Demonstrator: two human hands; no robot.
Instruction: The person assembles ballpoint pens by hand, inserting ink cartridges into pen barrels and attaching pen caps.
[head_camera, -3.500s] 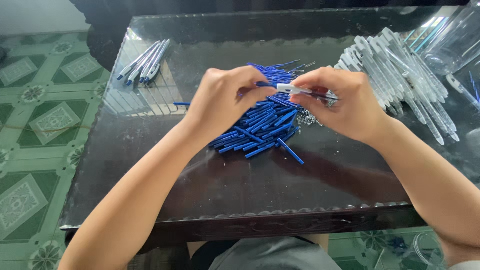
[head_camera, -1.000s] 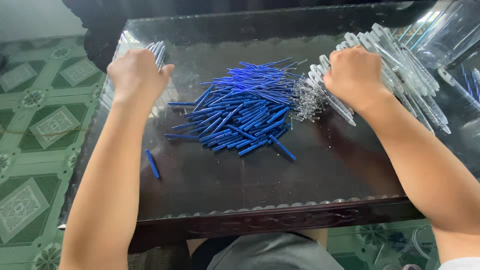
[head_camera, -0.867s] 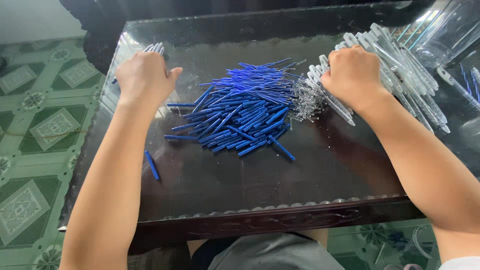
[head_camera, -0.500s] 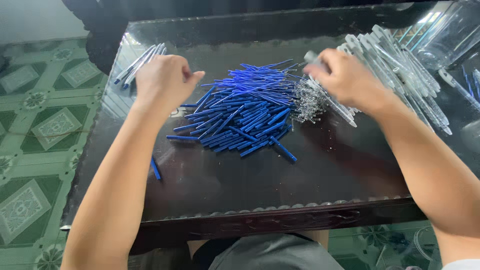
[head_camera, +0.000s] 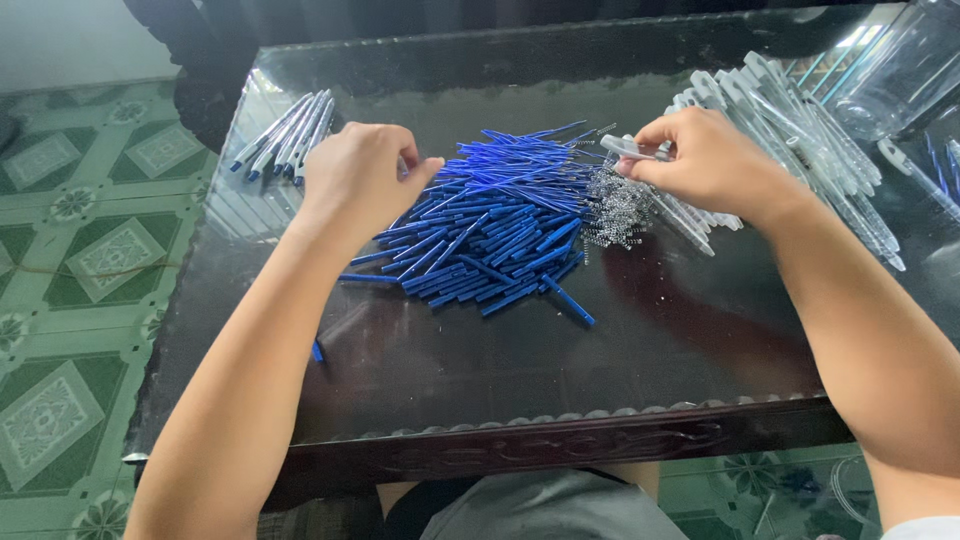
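Both hands moved in since the earlier frames: left hand (head_camera: 362, 180) came off the finished pens (head_camera: 285, 135) at upper left and now sits over the left edge of the blue refill pile (head_camera: 490, 230); right hand (head_camera: 705, 160) pulled back from the clear barrels (head_camera: 800, 130) at upper right toward the springs (head_camera: 612, 208). Head view, only one: left hand loosely curled, thumb out toward the pile, fingers tucked under; can't tell if it has a refill pinched. Right hand closed in a fingertip pinch on one clear barrel (head_camera: 632, 148), held level just above the springs. Refill pile is centre frame on the dark glass table (head_camera: 660, 340), fanned out and overlapping; one stray refill (head_camera: 317, 351) lower left, mostly hidden by the left forearm. Springs lie in a tangled clump touching the right edge of the pile. Clear jar (head_camera: 900, 70) at far upper right, green patterned floor tiles (head_camera: 80, 250) at left. Handling, my read: refills are light, thin, slightly bendy and slick on glass, so pinch mid-length and lift rather than slide. Barrels are stiff, light plastic, easy to grip anywhere along the body. Springs are tiny and will snag each other; tease one off the clump's edge by its end.
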